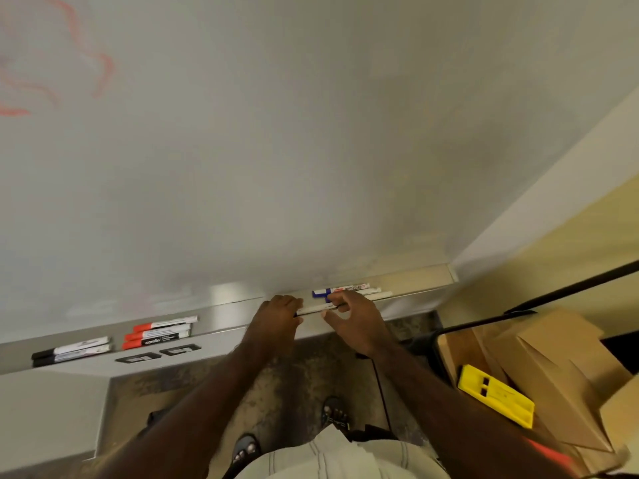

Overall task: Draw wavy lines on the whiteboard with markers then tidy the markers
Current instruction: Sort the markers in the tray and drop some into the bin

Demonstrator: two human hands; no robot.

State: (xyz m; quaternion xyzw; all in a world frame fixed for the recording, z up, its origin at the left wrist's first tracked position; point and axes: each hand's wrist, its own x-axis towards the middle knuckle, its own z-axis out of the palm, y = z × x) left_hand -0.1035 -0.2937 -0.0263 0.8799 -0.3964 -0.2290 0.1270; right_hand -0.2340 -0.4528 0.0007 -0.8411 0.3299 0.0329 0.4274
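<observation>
Both hands meet at the centre of the frame over the marker tray that runs along the bottom edge of the whiteboard. The left hand has its fingers curled round the left end of a white-barrelled marker, and the right hand pinches the same marker between thumb and fingers a little further right; the marker lies nearly level, just above the tray. Just behind the right hand, blue-capped markers lie together on the tray. Left of centre sit three red-capped markers, and further left two black-capped markers. Faint red wavy lines show in the upper left of the frame. At lower right, cardboard boxes hold a yellow plastic piece.
</observation>
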